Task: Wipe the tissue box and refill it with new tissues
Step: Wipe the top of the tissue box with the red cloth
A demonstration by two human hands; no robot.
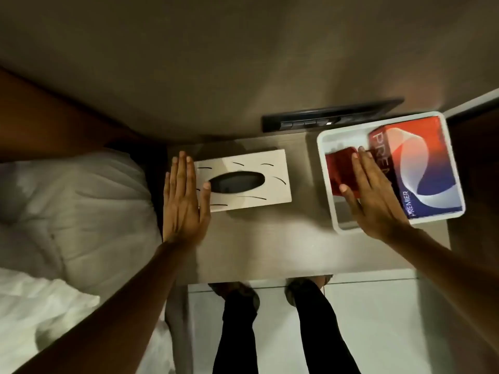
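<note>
Currently my left hand (183,195) lies flat and unclenched against the left end of the white tissue box (243,180) on the nightstand (270,238), while my right hand (370,190) reaches spread-fingered onto the red cloth (337,171) in the white tray (391,168), grasping nothing yet. Risk: lifting the cloth carelessly may drag the tray or tip the refill pack (421,166) leaning beside it; an unbraced box could slide during wiping.

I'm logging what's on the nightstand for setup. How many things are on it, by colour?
White: 2, the tissue box and the tray
Red: 1, the cloth in the tray
Red, white and blue: 1, the tissue pack in the tray
Total: 4
</note>
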